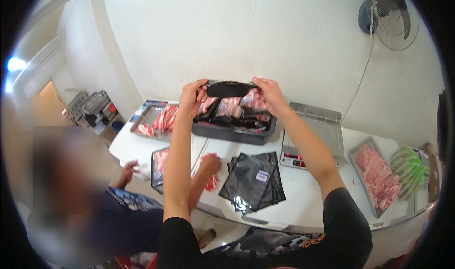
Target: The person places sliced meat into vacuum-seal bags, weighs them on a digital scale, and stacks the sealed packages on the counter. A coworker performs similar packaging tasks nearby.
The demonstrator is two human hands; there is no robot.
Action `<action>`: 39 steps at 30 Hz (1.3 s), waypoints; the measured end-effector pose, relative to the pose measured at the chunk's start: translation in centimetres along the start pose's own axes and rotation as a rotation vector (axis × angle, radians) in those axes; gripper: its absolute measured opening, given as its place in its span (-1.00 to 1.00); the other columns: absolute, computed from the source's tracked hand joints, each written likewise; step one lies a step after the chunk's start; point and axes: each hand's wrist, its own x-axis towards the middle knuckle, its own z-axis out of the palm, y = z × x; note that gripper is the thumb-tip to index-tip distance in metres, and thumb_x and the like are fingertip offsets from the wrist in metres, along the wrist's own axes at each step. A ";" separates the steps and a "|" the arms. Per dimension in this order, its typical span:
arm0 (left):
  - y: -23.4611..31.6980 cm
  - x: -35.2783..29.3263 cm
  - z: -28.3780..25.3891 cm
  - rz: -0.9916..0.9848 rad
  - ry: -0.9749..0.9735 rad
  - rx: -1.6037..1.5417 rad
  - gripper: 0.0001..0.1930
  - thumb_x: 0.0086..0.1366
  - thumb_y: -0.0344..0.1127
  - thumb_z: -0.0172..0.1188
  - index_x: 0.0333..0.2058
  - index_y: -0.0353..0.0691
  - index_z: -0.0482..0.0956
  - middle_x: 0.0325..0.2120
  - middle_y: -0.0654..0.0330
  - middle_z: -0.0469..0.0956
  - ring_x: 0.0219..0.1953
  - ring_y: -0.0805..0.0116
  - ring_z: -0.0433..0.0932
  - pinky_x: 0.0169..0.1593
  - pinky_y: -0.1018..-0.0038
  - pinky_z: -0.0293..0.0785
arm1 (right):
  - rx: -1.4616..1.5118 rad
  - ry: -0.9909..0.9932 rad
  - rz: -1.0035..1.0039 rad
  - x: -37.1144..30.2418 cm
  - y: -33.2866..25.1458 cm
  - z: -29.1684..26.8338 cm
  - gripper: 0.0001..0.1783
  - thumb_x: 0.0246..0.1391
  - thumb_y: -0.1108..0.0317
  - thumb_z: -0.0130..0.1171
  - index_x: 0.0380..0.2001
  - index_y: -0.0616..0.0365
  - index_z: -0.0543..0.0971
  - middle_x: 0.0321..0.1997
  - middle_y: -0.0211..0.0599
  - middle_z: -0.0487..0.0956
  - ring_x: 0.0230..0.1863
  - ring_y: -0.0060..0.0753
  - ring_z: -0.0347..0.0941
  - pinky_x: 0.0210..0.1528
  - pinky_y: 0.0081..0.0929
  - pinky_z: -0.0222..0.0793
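My left hand (193,97) and my right hand (268,92) pinch the two top corners of a black pouch (228,89) with sliced red-and-white meat inside it. I hold it up over a dark grey bin (234,132) that has more filled pouches lying in it. Both arms reach forward over the white table (303,200). A stack of empty black pouches (253,180) lies flat on the table below my hands.
A weighing scale (313,136) stands to the right of the bin. Metal trays of sliced meat sit at the far right (377,176) and far left (156,119). Another person's hand (210,164) presses meat beside a filled pouch (159,164). A fan (386,13) hangs on the wall.
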 end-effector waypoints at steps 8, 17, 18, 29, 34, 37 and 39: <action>-22.5 12.8 -10.6 -0.351 0.163 0.588 -0.58 0.33 -0.12 0.25 -0.64 -0.26 0.57 -0.69 0.08 0.58 -0.75 0.30 0.50 -0.71 0.36 0.39 | -0.426 0.149 0.152 7.4 21.5 -8.4 -0.73 0.37 0.27 0.18 -0.34 0.22 0.67 -0.52 -0.29 0.67 -0.63 -0.51 0.55 -0.65 -0.54 0.35; -12.4 7.6 -8.6 0.145 0.321 0.502 -0.65 0.44 -0.19 0.15 -0.54 -0.22 0.51 -0.72 0.20 0.51 -0.76 0.46 0.40 -0.69 0.49 0.21 | -0.477 -0.243 0.100 -13.4 12.1 -4.8 -0.81 0.42 0.41 0.19 -0.02 0.22 0.67 -0.36 -0.56 0.58 -0.37 -0.76 0.46 -0.27 -0.64 0.49; -11.6 6.6 -6.3 0.194 0.392 0.322 -0.72 0.43 -0.20 0.22 -0.47 -0.21 0.57 -0.69 0.29 0.47 -0.74 0.54 0.36 -0.70 0.52 0.14 | -0.571 -0.247 0.133 -16.6 12.0 -6.0 -0.80 0.38 0.39 0.24 -0.02 0.23 0.67 -0.35 -0.51 0.59 -0.35 -0.69 0.49 -0.26 -0.59 0.51; -18.3 -10.1 8.3 0.200 0.005 0.211 -0.86 0.44 -0.37 0.23 -0.30 -0.28 0.68 -0.62 0.33 0.54 -0.59 0.63 0.47 -0.52 0.60 0.30 | -1.290 -0.264 -0.148 -25.9 20.8 -10.1 -0.37 0.14 0.12 0.43 0.20 0.19 0.54 0.40 0.02 0.36 0.45 0.18 0.21 0.44 0.00 0.22; -23.4 -23.0 7.9 -0.154 -0.004 0.151 -0.88 0.44 -0.39 0.25 -0.23 -0.30 0.71 -0.49 0.33 0.62 -0.50 0.63 0.53 -0.41 0.61 0.47 | -1.387 -0.234 -0.262 -21.9 25.9 -10.4 -0.27 0.11 0.15 0.43 0.31 0.09 0.45 0.46 0.18 0.33 0.50 0.29 0.18 0.46 0.19 0.14; -25.4 -31.5 7.2 -0.307 -0.052 0.159 -0.84 0.47 -0.30 0.25 -0.18 -0.27 0.71 -0.45 0.36 0.63 -0.47 0.63 0.54 -0.37 0.58 0.50 | -1.444 -0.246 -0.201 -20.7 26.9 -9.8 -0.15 -0.04 0.12 0.52 0.34 0.02 0.45 0.37 0.06 0.44 0.37 0.22 0.32 0.34 0.15 0.23; -25.9 -37.0 6.9 -0.420 -0.084 0.207 -0.79 0.48 -0.24 0.27 -0.18 -0.27 0.71 -0.47 0.36 0.60 -0.49 0.64 0.51 -0.39 0.58 0.46 | -1.434 -0.270 -0.164 -20.0 25.5 -9.1 -0.09 -0.15 0.19 0.60 0.33 -0.02 0.46 0.23 -0.13 0.49 0.28 0.10 0.33 0.27 0.08 0.21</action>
